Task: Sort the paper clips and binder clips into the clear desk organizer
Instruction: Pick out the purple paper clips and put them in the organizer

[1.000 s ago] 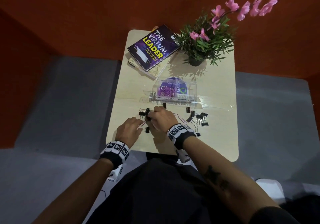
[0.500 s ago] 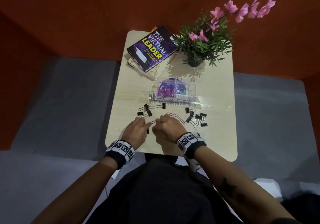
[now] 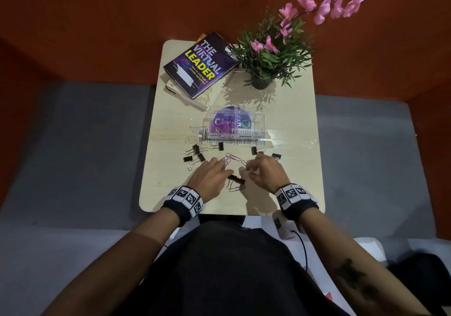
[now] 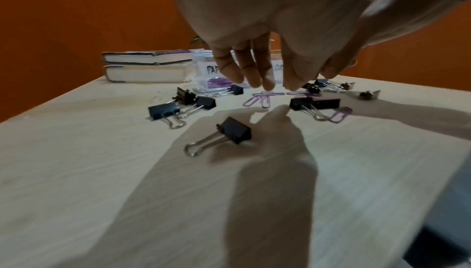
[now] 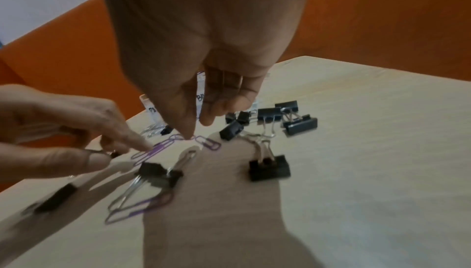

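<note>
The clear desk organizer stands mid-table, with purple paper clips in its left compartment. Loose purple paper clips lie in front of it. My left hand reaches over them with straight fingers, its index tip touching one. My right hand hovers with loosely curled fingers, and its thumb tip touches another paper clip. Between the hands lie a black binder clip and one more paper clip. Black binder clips lie scattered to the left and right.
Two stacked books sit at the table's back left and a potted plant with pink flowers at the back right. A strip of clear tape crosses the small wooden table. Grey floor surrounds it.
My right hand has pulled back from the left binder clips and moved to the right. The hands, together half a second ago, are now apart, and the left fingers have straightened over the paper clips.
</note>
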Available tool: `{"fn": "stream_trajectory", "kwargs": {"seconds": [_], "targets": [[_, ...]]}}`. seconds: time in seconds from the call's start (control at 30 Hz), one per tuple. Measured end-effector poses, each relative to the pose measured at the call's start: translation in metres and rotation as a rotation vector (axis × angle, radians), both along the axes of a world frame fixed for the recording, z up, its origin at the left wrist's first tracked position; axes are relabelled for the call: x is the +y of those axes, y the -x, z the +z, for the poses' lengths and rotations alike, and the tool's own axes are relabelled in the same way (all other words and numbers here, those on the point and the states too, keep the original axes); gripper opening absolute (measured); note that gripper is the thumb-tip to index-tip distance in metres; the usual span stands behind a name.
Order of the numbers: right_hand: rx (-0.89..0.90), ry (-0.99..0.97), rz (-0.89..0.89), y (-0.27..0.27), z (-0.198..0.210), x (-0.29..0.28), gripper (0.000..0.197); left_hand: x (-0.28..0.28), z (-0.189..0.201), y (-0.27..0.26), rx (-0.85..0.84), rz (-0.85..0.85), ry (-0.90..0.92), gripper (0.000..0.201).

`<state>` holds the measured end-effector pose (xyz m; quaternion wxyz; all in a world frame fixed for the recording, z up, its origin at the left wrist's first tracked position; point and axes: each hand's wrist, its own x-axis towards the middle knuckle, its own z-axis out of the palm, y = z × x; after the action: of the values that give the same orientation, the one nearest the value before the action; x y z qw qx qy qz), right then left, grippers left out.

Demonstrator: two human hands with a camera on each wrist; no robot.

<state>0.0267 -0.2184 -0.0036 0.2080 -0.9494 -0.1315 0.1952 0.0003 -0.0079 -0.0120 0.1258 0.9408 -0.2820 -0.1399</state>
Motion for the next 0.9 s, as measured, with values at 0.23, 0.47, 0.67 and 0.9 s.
{"fn": "stream_trajectory", "kwargs": {"seconds": [0.23,0.47,0.67,0.9], "targets": [[-0.006,-0.022,0.193,0.045,-0.013,0.012,0.015,0.005,-0.006,0.008,-0.071,-0.115,-0.104,0.048],[-0.087,0.021,0.135,0.047,-0.017,0.004,0.012,0.048,-0.011,0.025,-0.084,-0.058,-0.065,0.048],[-0.100,-0.032,0.199,0.047,-0.014,0.034,0.021,0.046,-0.011,0.028,-0.103,-0.011,-0.068,0.047],[-0.146,0.059,0.113,0.038,-0.023,0.014,0.017,0.013,-0.011,0.026,-0.093,-0.195,-0.102,0.039]]}}
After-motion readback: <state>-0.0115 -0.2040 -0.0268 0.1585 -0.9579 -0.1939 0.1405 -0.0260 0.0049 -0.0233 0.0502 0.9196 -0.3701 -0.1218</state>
